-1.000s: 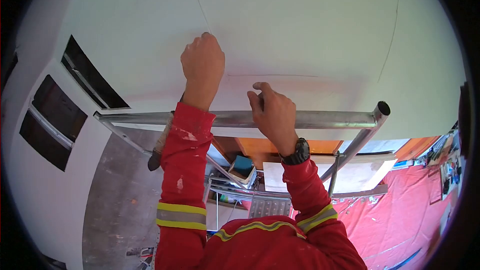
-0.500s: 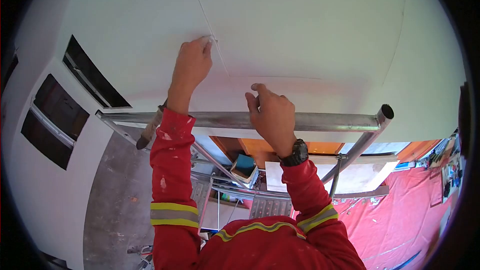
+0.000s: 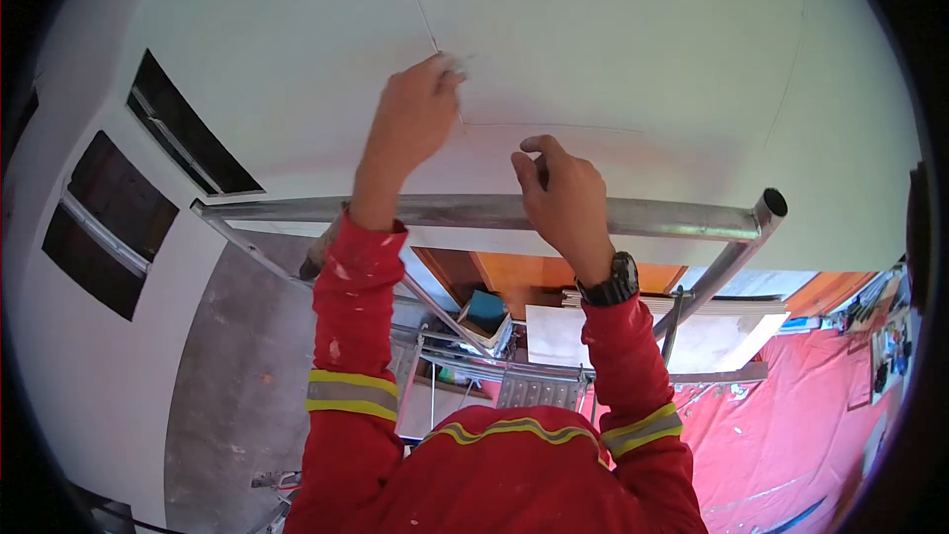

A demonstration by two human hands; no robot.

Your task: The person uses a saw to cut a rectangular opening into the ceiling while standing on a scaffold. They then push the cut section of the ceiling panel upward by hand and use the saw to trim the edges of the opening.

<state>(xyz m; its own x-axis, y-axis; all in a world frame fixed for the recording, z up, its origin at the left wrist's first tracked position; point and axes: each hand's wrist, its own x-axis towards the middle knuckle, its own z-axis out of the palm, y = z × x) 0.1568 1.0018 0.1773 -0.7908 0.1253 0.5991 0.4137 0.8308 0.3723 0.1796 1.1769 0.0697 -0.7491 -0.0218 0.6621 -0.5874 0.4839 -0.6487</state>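
My left hand (image 3: 413, 119) is raised to the white panel surface (image 3: 613, 30), its fingers pinched beside a thin dark seam line (image 3: 417, 2). The fingertips are blurred, with something small and pale at them that I cannot make out. To the right, my right hand (image 3: 565, 193) is held up with curled fingers, thumb and forefinger apart, near a fainter horizontal line (image 3: 554, 126); nothing shows in it. A black watch (image 3: 611, 280) is on the right wrist. Both forearms reach over a grey metal scaffold rail (image 3: 692, 219).
Dark rectangular openings (image 3: 111, 227) are in the white wall at the left. Below are scaffold tubes and a perforated platform (image 3: 539, 392), a box with a teal item (image 3: 484, 310), stacked white boards (image 3: 712, 336), a pink floor sheet (image 3: 781, 425) and grey floor (image 3: 237, 366).
Both hands have shifted right and slightly up in view. My left fingertips have moved away from the seam to its right side. The rail sits a little higher in view.
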